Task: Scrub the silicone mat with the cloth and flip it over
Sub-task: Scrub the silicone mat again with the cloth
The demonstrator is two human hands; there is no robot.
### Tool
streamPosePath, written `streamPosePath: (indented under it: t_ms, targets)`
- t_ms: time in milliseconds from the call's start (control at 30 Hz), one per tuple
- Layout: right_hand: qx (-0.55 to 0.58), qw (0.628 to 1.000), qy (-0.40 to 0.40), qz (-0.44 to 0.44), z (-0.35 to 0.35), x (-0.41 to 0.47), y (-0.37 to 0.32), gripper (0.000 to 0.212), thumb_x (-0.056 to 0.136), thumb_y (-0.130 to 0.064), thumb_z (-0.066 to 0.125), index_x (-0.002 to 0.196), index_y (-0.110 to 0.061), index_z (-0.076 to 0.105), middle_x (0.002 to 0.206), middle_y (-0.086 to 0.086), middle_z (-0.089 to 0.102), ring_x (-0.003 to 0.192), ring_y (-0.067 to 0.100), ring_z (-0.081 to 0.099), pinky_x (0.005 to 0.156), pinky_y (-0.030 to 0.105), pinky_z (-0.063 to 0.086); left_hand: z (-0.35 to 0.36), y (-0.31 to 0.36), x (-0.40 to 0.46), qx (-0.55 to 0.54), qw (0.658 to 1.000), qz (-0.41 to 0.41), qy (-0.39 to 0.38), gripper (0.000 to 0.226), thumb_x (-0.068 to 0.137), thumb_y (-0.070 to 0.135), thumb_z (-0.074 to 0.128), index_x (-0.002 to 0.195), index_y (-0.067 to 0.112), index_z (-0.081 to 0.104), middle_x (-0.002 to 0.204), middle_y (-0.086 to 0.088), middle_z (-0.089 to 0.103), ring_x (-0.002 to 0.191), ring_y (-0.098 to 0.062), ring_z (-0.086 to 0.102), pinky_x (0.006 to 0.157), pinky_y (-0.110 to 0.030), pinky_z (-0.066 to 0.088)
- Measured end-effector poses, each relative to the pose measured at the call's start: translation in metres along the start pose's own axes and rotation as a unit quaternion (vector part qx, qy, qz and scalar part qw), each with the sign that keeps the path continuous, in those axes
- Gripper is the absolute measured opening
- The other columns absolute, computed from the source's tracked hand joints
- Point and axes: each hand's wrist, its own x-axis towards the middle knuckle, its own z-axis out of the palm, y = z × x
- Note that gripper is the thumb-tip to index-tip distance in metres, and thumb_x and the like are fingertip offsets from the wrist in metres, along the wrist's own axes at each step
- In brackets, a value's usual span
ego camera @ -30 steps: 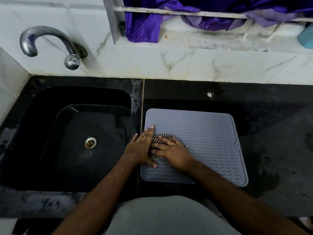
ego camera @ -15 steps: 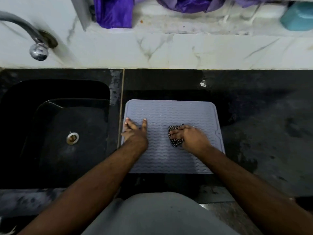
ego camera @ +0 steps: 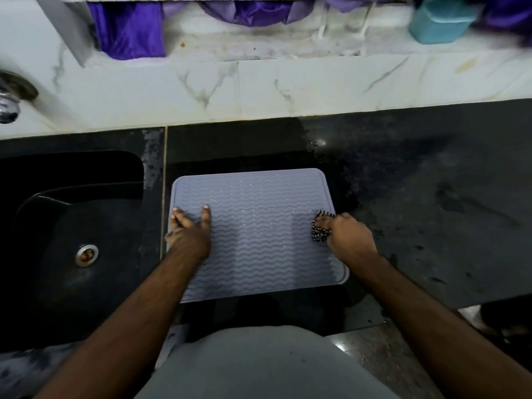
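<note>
A grey silicone mat (ego camera: 259, 226) with wavy ridges lies flat on the black counter, just right of the sink. My left hand (ego camera: 188, 231) presses flat on the mat's left edge, fingers spread. My right hand (ego camera: 349, 237) grips a bunched black-and-white checked cloth (ego camera: 320, 230) and holds it against the mat's right edge. Part of the cloth is hidden under my fingers.
A black sink (ego camera: 72, 240) with a metal drain (ego camera: 86, 255) sits at the left, with a tap (ego camera: 10, 108) above it. The wet black counter (ego camera: 431, 211) extends right. A teal container (ego camera: 440, 21) and purple fabric (ego camera: 129, 30) rest on the white ledge behind.
My right hand has slid the cloth rightwards across the mat, from beside my left hand to the right edge. My left hand has stayed pressed on the left side.
</note>
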Motion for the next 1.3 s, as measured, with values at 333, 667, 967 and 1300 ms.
streamPosePath:
  t_ms: [333,667,967,1300]
  targets:
    - [0.056,0.994,0.041,0.079,0.017,-0.022,-0.040,0.046,0.092,-0.008,0.046,0.137,-0.002,0.044,0.122,0.017,0.062,0.106,0.035,0.063,0.088,0.038,0.050,0.008,-0.012,-0.001,0.008,0.999,0.040,0.015,0.124,0.087,0.008,0.073,0.153,0.033,-0.030,0.151,-0.039,-0.034,0.149,-0.056,0.001,0.112,-0.061,0.035]
    - [-0.042,0.998,-0.001,-0.049,0.042,-0.005,-0.164,0.031,0.095,-0.006,0.044,0.120,0.006,0.057,0.116,0.020,0.067,0.103,0.030,0.067,0.083,0.036,0.055,0.013,-0.027,0.003,0.063,0.994,0.070,0.053,0.131,0.084,0.016,0.079,0.153,0.033,-0.030,0.154,-0.042,-0.024,0.149,-0.055,0.009,0.106,-0.055,0.046]
    - [0.410,0.910,-0.066,0.001,-0.003,0.001,-0.156,0.019,0.096,-0.017,0.054,0.113,-0.016,0.063,0.092,-0.003,0.066,0.078,0.010,0.062,0.060,0.019,0.046,0.009,-0.036,-0.002,0.057,0.992,0.100,0.040,0.150,0.070,0.020,0.091,0.151,0.031,-0.035,0.154,-0.040,-0.028,0.151,-0.051,-0.006,0.107,-0.057,0.043]
    - [0.099,0.982,0.101,0.123,-0.004,0.023,-0.059,0.043,0.093,-0.018,0.046,0.134,-0.007,0.046,0.113,0.019,0.065,0.104,0.040,0.061,0.086,0.046,0.050,0.012,-0.039,0.000,0.065,0.989,0.111,0.071,0.154,0.064,0.028,0.094,0.153,0.029,-0.031,0.155,-0.041,-0.023,0.151,-0.051,-0.004,0.101,-0.053,0.049]
